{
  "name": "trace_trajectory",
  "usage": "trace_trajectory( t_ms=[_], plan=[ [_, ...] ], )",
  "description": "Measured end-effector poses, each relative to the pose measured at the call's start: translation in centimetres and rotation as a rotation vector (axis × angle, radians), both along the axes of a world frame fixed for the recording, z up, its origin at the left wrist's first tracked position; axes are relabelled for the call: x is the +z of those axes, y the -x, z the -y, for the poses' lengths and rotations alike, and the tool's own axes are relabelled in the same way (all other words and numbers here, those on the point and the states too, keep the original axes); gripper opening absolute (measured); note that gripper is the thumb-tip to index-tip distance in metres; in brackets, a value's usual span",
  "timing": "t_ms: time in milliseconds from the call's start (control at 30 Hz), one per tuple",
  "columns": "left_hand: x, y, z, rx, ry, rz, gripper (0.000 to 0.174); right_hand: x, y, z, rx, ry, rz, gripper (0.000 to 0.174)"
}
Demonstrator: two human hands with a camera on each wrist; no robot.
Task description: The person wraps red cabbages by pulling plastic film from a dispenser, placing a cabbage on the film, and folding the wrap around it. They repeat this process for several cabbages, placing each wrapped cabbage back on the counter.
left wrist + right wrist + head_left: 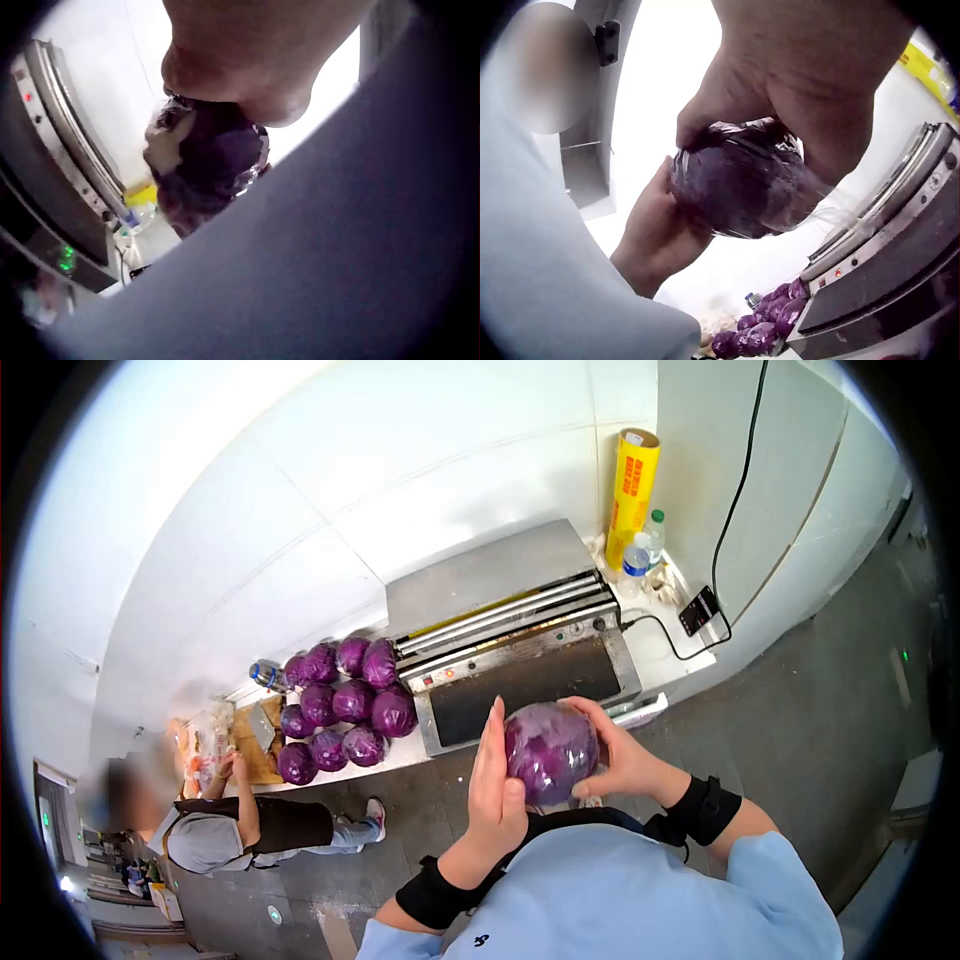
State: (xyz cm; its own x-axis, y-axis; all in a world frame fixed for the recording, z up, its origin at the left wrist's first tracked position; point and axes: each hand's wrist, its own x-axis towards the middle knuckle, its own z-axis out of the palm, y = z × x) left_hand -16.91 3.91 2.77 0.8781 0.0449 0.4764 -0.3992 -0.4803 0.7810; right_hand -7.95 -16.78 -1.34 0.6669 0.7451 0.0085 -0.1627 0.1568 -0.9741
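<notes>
A purple cabbage in clear film is held between both hands above the floor, in front of the wrapping machine. The left hand lies along its left side with straight fingers pointing up. Around its right side curls the right hand, thumb near the bottom. The right wrist view shows the right hand gripping the cabbage, loose film beside it, and the left hand opposite. In the left wrist view a sleeve covers part of the cabbage; the left hand shows above it.
Several wrapped cabbages sit left of the machine. A yellow roll, bottles and a phone with a cable stand or lie at the right. Another person works at a cutting board with a knife.
</notes>
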Motion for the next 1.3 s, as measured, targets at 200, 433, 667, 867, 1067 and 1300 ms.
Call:
trace_trajectory(
  t_ms=[200,433,667,867,1067,1300],
  plan=[
    [0.2,-4.5,-2.5,-0.436,0.515,-0.537,0.084,0.9,0.4,0.4,-0.038,0.091,0.327,0.120],
    [-1.4,-1.6,-7.2,-0.141,0.700,-0.502,0.079,1.7,-0.4,0.8,-0.042,0.111,0.476,0.116],
    [-2.1,-1.3,-2.8,-0.292,0.748,-0.433,0.130,4.5,-2.0,-1.1,-0.026,0.247,0.748,0.111],
    [-4.6,-2.9,-4.9,-0.309,1.103,-0.367,0.118,9.8,-4.4,-2.1,-0.273,0.290,1.080,0.086],
    [-2.8,-3.3,-5.7,-0.282,1.035,-0.123,0.123,0.9,-4.6,-0.1,-0.204,0.027,-0.066,0.068],
    [-1.6,-3.8,-6.3,-0.246,0.773,-0.080,0.124,4.2,-3.1,-6.5,-0.030,-0.217,-0.025,0.076]
  ],
)
